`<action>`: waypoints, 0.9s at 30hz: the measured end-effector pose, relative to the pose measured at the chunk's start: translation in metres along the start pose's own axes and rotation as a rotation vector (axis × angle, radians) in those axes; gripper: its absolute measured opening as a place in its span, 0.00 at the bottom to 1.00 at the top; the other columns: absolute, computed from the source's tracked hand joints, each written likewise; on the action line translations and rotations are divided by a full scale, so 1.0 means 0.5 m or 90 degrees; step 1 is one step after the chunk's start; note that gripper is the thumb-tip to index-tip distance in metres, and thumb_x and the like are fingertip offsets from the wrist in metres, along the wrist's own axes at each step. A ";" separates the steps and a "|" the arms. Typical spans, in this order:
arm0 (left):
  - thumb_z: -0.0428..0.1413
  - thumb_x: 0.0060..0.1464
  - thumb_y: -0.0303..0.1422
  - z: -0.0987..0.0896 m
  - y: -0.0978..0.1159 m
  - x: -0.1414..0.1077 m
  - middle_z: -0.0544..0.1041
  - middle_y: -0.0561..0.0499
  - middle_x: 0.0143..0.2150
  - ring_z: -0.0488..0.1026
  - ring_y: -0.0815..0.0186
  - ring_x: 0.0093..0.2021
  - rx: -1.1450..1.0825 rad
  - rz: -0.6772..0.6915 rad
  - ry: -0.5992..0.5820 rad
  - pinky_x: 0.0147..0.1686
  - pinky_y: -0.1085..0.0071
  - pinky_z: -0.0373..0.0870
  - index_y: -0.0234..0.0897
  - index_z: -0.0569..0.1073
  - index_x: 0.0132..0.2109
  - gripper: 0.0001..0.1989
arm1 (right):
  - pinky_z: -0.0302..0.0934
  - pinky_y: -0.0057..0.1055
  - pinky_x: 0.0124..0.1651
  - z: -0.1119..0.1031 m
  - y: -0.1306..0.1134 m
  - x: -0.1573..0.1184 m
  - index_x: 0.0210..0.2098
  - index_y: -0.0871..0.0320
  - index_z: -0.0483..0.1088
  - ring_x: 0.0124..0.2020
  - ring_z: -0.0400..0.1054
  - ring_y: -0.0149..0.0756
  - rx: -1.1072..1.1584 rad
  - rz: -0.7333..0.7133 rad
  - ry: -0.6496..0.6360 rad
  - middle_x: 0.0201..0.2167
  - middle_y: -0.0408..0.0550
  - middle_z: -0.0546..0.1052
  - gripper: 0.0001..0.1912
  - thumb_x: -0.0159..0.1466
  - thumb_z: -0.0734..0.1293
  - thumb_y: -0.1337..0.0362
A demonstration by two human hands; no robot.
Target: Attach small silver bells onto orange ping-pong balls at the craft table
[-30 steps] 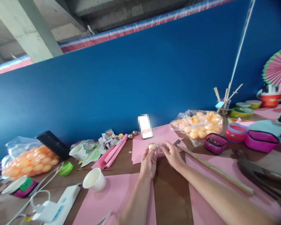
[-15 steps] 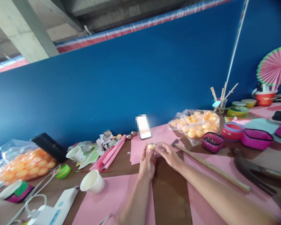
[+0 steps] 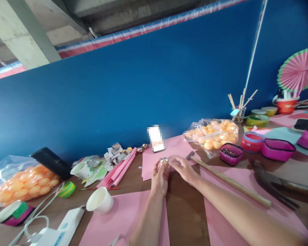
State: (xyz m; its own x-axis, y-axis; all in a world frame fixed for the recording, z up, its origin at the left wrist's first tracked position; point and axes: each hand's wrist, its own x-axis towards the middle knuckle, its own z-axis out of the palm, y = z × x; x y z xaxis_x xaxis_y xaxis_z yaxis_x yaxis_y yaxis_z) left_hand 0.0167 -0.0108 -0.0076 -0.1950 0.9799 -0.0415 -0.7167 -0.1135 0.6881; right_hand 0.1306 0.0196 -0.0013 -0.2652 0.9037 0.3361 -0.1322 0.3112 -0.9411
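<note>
A small ball (image 3: 164, 160), shiny silver with a pale orange patch, is pinched in the fingertips of my left hand (image 3: 160, 176). Bent inward, the fingers of my right hand (image 3: 182, 167) come up against the ball's right side; whatever lies between those fingertips is too small to make out. Both hands are over the near edge of a pink paper sheet (image 3: 174, 147), below a propped phone (image 3: 157, 140). Two silver balls (image 3: 142, 148) lie to the left of the phone. A hammer (image 3: 228, 178) with a wooden handle rests by my right forearm.
Bags of orange balls (image 3: 25, 182) lie left and right, the right bag (image 3: 212, 135) near a purple bowl (image 3: 231, 154) of small metal pieces. A paper cup (image 3: 100, 201), a power strip (image 3: 69, 222) and a claw hammer (image 3: 272, 184) are nearer. A blue partition (image 3: 123, 92) rises behind.
The ball in my left hand shows more silver and less orange than before. My right fingers stay close by it. The whole view has shifted slightly.
</note>
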 end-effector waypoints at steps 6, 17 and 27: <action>0.57 0.45 0.30 -0.003 -0.002 0.000 0.73 0.50 0.40 0.71 0.70 0.37 0.022 0.005 -0.007 0.40 0.73 0.65 0.39 0.67 0.43 0.15 | 0.60 0.33 0.42 0.001 -0.006 -0.002 0.31 0.59 0.67 0.33 0.66 0.32 0.012 -0.001 -0.024 0.33 0.46 0.71 0.11 0.56 0.62 0.57; 0.57 0.45 0.28 0.001 -0.001 -0.003 0.73 0.46 0.42 0.70 0.66 0.43 0.023 -0.010 -0.040 0.48 0.67 0.61 0.39 0.63 0.52 0.25 | 0.60 0.32 0.43 0.000 -0.010 -0.004 0.30 0.60 0.68 0.34 0.66 0.33 -0.015 0.002 -0.016 0.34 0.47 0.71 0.11 0.55 0.62 0.58; 0.56 0.45 0.28 0.003 -0.001 -0.004 0.73 0.45 0.44 0.71 0.66 0.42 0.017 -0.004 -0.061 0.48 0.67 0.61 0.39 0.64 0.51 0.24 | 0.61 0.32 0.42 0.000 -0.011 -0.003 0.30 0.60 0.70 0.36 0.66 0.34 -0.016 0.009 -0.005 0.38 0.49 0.72 0.12 0.54 0.63 0.57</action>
State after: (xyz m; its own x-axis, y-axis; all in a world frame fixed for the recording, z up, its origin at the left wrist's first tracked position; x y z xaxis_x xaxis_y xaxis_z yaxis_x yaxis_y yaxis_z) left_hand 0.0183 -0.0126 -0.0069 -0.1242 0.9920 0.0232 -0.6988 -0.1040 0.7077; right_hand 0.1318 0.0162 0.0035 -0.2741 0.9059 0.3228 -0.1039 0.3058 -0.9464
